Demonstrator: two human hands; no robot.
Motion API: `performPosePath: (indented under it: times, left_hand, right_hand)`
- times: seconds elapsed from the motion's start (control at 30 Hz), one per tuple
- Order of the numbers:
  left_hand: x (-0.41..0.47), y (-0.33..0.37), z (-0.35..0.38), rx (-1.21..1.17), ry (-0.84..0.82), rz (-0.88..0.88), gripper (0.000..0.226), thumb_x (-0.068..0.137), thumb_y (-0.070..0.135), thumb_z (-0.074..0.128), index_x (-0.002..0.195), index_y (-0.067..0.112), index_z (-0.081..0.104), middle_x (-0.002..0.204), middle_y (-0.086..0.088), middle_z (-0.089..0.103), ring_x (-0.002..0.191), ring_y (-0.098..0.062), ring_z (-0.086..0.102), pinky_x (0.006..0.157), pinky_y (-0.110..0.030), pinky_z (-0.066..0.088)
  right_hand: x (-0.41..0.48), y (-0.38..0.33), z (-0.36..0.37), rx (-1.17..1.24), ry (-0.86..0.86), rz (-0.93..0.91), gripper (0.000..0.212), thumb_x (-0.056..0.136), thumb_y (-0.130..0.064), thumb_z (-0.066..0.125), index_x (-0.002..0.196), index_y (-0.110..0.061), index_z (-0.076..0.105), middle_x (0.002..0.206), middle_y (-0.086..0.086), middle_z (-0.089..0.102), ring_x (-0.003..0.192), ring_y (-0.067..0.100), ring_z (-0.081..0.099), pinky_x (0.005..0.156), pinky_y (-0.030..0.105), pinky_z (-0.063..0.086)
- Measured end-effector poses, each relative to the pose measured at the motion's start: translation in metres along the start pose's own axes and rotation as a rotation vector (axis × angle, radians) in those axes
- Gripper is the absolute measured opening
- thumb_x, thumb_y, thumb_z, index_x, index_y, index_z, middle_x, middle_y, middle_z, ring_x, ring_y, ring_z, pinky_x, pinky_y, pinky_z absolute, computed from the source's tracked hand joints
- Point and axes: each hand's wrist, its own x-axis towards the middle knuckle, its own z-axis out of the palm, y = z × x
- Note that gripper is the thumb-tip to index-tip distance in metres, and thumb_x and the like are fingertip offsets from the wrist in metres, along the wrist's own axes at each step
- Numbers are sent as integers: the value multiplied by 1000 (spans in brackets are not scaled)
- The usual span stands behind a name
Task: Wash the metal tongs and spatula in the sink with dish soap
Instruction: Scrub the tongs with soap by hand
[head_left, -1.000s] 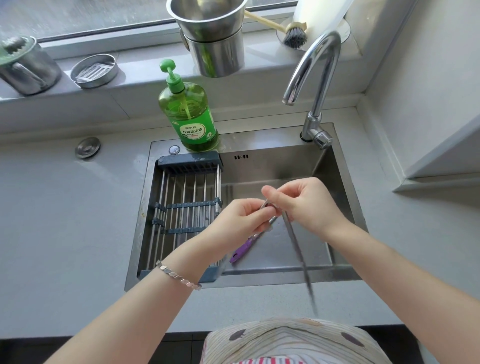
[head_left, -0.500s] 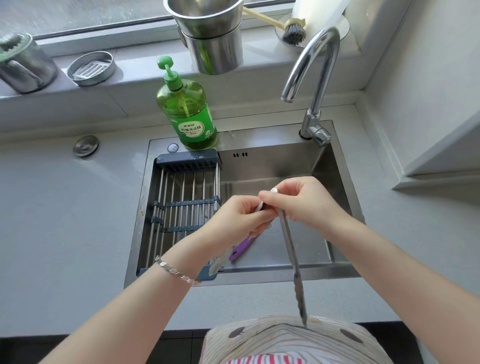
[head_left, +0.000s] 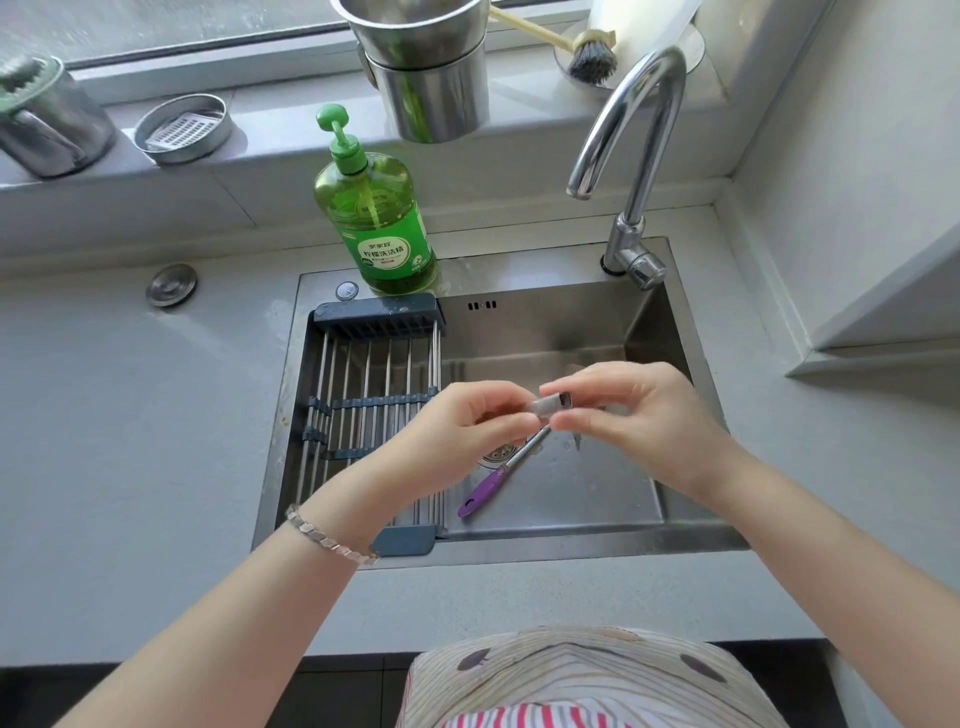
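Over the steel sink (head_left: 571, 546), my left hand (head_left: 467, 431) and my right hand (head_left: 639, 415) meet, both pinching one end of the metal tongs (head_left: 551, 405). Only that short metal end shows between my fingertips; the rest is mostly hidden behind my right hand. The spatula (head_left: 491, 486), purple-handled with a metal shaft, lies on the sink floor under my hands, handle toward me; its blade is hidden by my left hand. A green dish soap bottle (head_left: 379, 228) with a pump stands on the sink's back rim, left of the faucet (head_left: 634, 130). No water runs.
A roll-up drying rack (head_left: 363, 395) covers the sink's left part. The sill holds stacked steel pots (head_left: 431, 67), a brush (head_left: 589, 57), a round tin (head_left: 182, 127) and a metal cup (head_left: 41, 119). A round drain plug (head_left: 171, 285) lies on the grey counter at left.
The tongs, which hung down toward me over the sink's front edge, have swung up and away; now only their end shows between my fingertips. My hands stay together over the sink.
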Motion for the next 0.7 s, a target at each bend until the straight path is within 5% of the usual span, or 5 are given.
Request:
performPosePath:
  times: [0.07,0.2,0.4,0.6,0.7]
  left_hand:
    - [-3,1,-4,61,-55,27,11,88,16,61,96,13,68,78,3,63,69,-2,55,69,-17,45]
    - [-4,9,4,129,-50,4,27,85,39,62,82,12,65,71,4,61,66,-7,53,64,-22,42]
    - [-4,9,13,203,69,115,24,84,34,65,87,12,73,76,-2,68,77,-14,60,80,-33,48]
    - [-10,-7,16,521,10,385,47,79,50,49,92,11,72,87,-2,68,93,-8,52,111,-17,15]
    - [-12,-11,17,633,-34,440,46,81,48,49,91,11,72,91,-2,68,103,-8,50,113,-33,15]
  right_hand:
    - [-5,5,-1,-290,7,-329,23,74,-22,71,96,-12,73,87,-5,71,83,4,63,77,14,50]
    - [-9,13,7,-553,82,-659,19,82,-15,64,88,-1,75,91,8,74,85,19,71,72,33,55]
    - [-18,29,2,-510,207,-619,21,78,-12,68,91,4,72,91,9,73,81,17,70,70,34,55]
    - [-21,62,-17,-753,102,-492,39,89,-30,54,103,3,69,107,12,70,105,24,65,92,41,47]
    - [-23,66,-16,-849,64,-440,49,94,-38,43,110,1,66,114,12,67,113,26,60,102,40,39]
